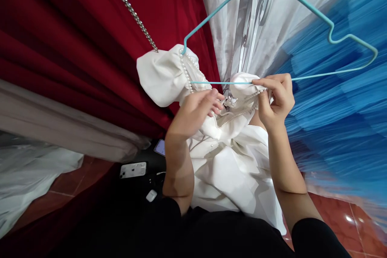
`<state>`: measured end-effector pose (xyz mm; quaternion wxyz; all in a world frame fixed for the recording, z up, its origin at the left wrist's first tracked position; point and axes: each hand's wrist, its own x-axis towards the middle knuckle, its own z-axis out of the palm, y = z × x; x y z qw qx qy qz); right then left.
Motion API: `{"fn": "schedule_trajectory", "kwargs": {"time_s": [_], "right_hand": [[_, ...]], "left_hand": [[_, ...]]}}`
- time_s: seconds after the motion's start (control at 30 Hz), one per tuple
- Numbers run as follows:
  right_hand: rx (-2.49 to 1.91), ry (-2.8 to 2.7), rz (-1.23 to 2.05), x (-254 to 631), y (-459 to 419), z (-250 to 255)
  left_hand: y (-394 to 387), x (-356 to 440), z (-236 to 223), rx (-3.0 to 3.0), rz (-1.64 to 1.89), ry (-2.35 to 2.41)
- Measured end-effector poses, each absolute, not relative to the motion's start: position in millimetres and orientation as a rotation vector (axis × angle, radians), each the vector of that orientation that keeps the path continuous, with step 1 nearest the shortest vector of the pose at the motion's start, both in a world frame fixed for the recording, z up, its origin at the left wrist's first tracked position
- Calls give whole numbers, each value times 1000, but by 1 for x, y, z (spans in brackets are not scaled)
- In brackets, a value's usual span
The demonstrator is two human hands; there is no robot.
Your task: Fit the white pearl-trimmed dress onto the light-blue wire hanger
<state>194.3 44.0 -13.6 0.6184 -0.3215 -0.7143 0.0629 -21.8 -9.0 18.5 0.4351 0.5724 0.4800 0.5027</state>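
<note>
A white dress [223, 157] with puffed sleeves and a pearl-trimmed neckline hangs in front of me, its skirt spreading down over my lap. The left puffed sleeve [163, 74] sits over the left end of a turquoise hanger [223, 12]. The hanger's right end is bare. My right hand [276, 98] pinches the pearl-edged right shoulder of the dress, close to the hanger's lower bar. My left hand [196, 111] lies by the left side of the neckline, below the bar, its fingers loosely bent and apart. Part of the neckline is hidden behind it.
A red curtain [166, 4] and a metal chain [130, 8] are at left. Blue tulle [347, 100] fills the right, and white cloth [222, 16] hangs behind. A white phone [133, 170], another phone [160, 147] and a small white case [151, 196] lie on a black surface.
</note>
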Motion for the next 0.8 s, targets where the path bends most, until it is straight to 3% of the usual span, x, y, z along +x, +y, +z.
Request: {"fn": "schedule_trajectory", "kwargs": {"time_s": [0.23, 0.37, 0.57, 0.8], "right_hand": [[-777, -1638, 81, 190, 44, -16], [-748, -1659, 23, 192, 43, -23], [-914, -1199, -110, 227, 52, -28], [-907, -1039, -37, 288, 76, 16]], "left_hand": [[18, 26, -1, 960, 1704, 632], [14, 37, 6, 898, 1876, 593], [12, 18, 14, 891, 1863, 560], [6, 10, 20, 851, 1837, 611]]}}
